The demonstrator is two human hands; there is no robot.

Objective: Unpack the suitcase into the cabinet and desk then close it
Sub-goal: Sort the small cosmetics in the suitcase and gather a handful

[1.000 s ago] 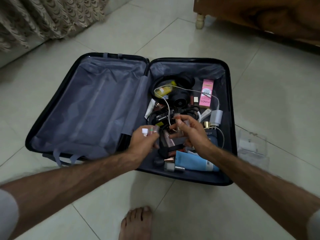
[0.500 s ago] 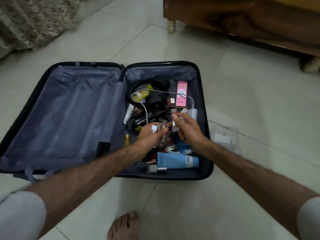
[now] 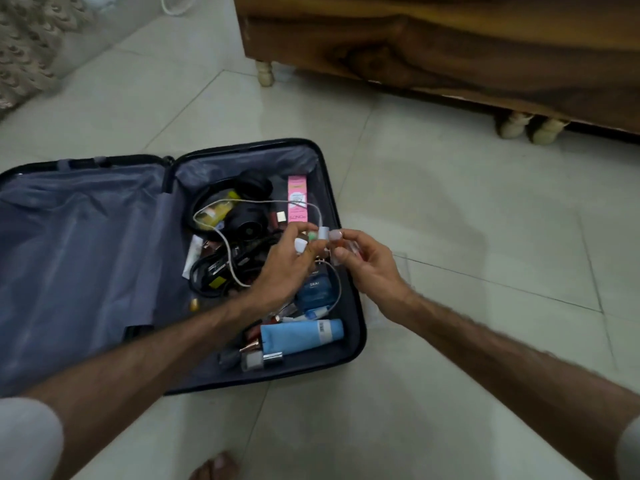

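An open suitcase (image 3: 358, 320) lies flat on the tiled floor (image 3: 450, 209), its long axis running from nine o'clock to three o'clock; the left half is cut off by the frame edge and shows only grey lining. The right half is crowded with toiletries and cables. The left hand (image 3: 287, 268) hovers over this clutter, fingers curled round small bottles (image 3: 300, 244) with white and green caps; how many it holds is hard to tell. The right hand (image 3: 367, 265), at three o'clock from the left, pinches a small clear bottle (image 3: 341, 247), blurred. A white cable (image 3: 225, 252) loops beneath both hands. A blue tube (image 3: 298, 336) lies at six o'clock, cap pointing to three o'clock. A pink box (image 3: 298, 199) stands lengthwise at twelve o'clock. Wooden furniture (image 3: 433, 43) sits beyond, partly cropped.
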